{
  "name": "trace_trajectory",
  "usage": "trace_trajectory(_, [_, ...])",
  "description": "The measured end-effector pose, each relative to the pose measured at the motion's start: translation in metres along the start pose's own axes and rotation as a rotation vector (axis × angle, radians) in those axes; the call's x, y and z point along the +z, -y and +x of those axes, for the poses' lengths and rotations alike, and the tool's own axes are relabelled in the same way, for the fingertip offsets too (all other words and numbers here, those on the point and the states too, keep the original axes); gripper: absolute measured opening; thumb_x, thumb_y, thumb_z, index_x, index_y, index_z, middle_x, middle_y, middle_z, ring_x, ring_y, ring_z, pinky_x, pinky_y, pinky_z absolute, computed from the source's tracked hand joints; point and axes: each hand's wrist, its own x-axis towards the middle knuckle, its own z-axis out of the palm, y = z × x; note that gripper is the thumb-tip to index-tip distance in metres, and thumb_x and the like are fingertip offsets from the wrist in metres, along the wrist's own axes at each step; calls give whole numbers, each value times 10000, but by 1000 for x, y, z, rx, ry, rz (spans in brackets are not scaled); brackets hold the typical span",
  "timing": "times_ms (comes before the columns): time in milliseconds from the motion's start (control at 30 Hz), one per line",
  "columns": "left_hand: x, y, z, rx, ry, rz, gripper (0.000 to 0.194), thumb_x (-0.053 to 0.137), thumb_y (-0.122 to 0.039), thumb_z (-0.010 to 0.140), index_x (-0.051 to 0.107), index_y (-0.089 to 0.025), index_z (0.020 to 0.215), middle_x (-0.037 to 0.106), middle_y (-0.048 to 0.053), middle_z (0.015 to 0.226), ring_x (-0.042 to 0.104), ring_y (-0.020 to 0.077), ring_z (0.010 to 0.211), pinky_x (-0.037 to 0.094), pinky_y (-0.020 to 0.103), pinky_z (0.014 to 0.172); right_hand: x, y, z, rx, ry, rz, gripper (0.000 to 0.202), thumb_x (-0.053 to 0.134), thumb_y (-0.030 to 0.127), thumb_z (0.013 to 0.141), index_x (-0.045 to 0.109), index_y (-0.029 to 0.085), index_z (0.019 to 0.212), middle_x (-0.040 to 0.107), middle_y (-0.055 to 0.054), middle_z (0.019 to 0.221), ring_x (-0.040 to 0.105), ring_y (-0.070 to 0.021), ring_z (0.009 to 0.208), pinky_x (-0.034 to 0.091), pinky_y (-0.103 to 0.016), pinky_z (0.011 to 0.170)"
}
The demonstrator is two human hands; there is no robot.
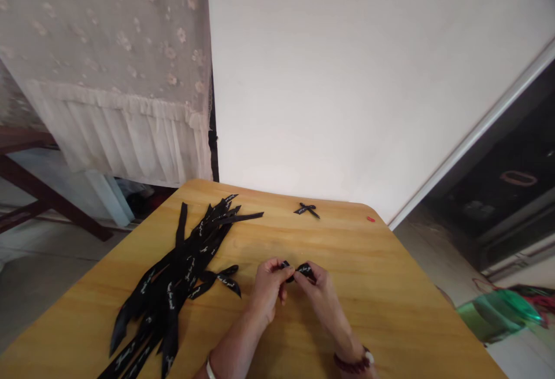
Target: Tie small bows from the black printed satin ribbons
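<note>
Black ribbon sits between left grip and right grip, pinched by both.

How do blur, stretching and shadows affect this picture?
Head view: the green translucent container looks blurred and stretched near the right edge; soft shadow dims the wooden table around the left hand and right hand; lettering on the black ribbons is partly legible.

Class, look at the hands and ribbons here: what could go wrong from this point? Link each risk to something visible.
The black ribbon might slip, since the left hand and right hand pinch it with fingertips.
Strips in the ribbon pile overlap, so lifting one could drag others.
The red scrap could be knocked off the nearby table edge.
</note>
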Motion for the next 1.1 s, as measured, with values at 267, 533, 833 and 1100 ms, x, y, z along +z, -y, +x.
trace_trajectory(267, [-1,1,2,-23,-25,-69,311,624,-426,556,451,-170,513,326,-98,248,255,37,197,141,151,221,-1,3,-1,18,-7,41,210,586,281,623,446,177,505,396,63,462,365,-84,454,304,-191,436])
trace_trajectory(533, [-3,-2,1,9,-64,-137,299,623,-404,573,550,-141,696,530,-59,474,290,10,227,186,150,223,-5,1,1,35,-86,19,186,569,270,645,466,167,530,397,52,492,360,-93,489,296,-198,464])
trace_trajectory(833, [-2,3,2,-53,86,-205,225,694,-191,496,595,-103,679,593,20,584,558,119,502,446,218,425,-3,-6,1,25,-110,28,174,556,267,660,475,166,543,427,51,494,386,-96,493,316,-196,466])
trace_trajectory(1100, [-4,7,4,-11,118,-214,145,685,-169,513,582,-97,586,572,10,511,515,94,477,438,234,506,-1,-3,1,78,-48,142,285,564,404,659,493,156,538,447,43,493,405,-96,487,322,-195,462])
